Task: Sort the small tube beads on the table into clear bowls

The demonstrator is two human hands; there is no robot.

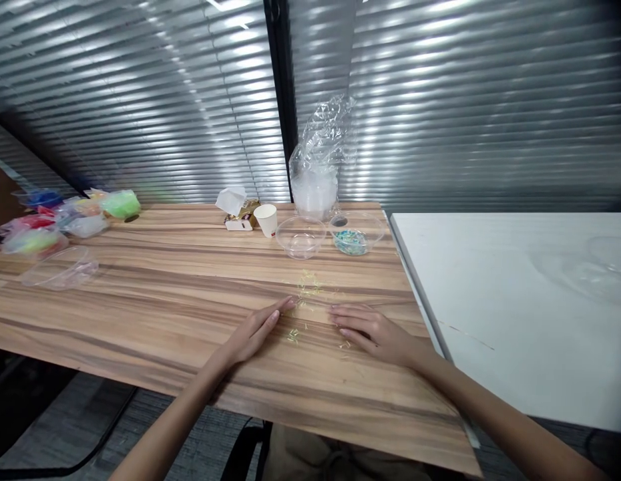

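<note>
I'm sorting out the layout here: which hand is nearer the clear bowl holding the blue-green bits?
Right. The right hand lies flat on the table almost straight in front of that bowl; the left hand lies farther to the left.

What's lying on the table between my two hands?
In the head view, small pale yellow-green bits lie scattered on the wooden table between the left hand and right hand.

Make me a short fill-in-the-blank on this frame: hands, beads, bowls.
1. Both hands, the left hand and the right hand, lie flat on the ____ table.
2. Scattered beads lie ____ the two hands.
3. The bowl holding blue beads stands to the ____ of the empty bowl.
Missing words: wooden; between; right
</note>
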